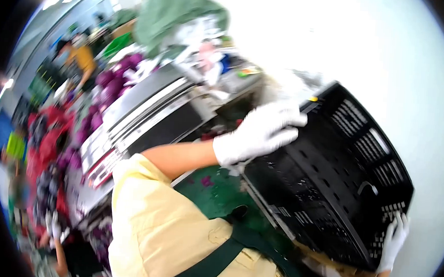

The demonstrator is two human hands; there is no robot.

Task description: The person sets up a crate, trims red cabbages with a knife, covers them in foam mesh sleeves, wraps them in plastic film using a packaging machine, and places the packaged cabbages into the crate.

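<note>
A large black plastic crate with slotted walls is tilted on the right side, its inside facing me. My left hand, in a white glove, holds the crate's near left edge, fingers slightly blurred and curved toward the rim. At the lower right, my right hand, also gloved in white, grips the opposite edge with its fingertips over the slotted wall. A small pale curved thing shows inside the crate.
Left of my arm stands a metal-framed machine with a dark panel. Beyond it lie purple bundles, red bags and a green cloth heap. A co-worker in orange is farther back; another person's gloved hands show lower left. A white wall is behind the crate.
</note>
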